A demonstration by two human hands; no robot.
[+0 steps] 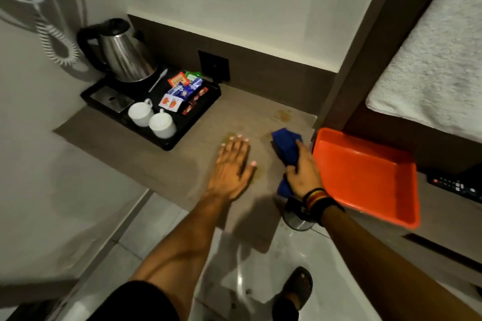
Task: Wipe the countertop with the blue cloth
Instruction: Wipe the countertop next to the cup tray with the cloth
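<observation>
In the middle of the frame the right hand (303,172) is grasping the blue cloth (286,148) and pressing it on the countertop (182,164), while the left hand (232,164) is lying flat and released on the same surface, fingers spread. Just to the right of the cloth an orange tray (365,177) is sitting at the counter edge. In the upper left a black tray (198,117) is holding a kettle (125,57), two white cups (152,118) and small packets (182,91).
</observation>
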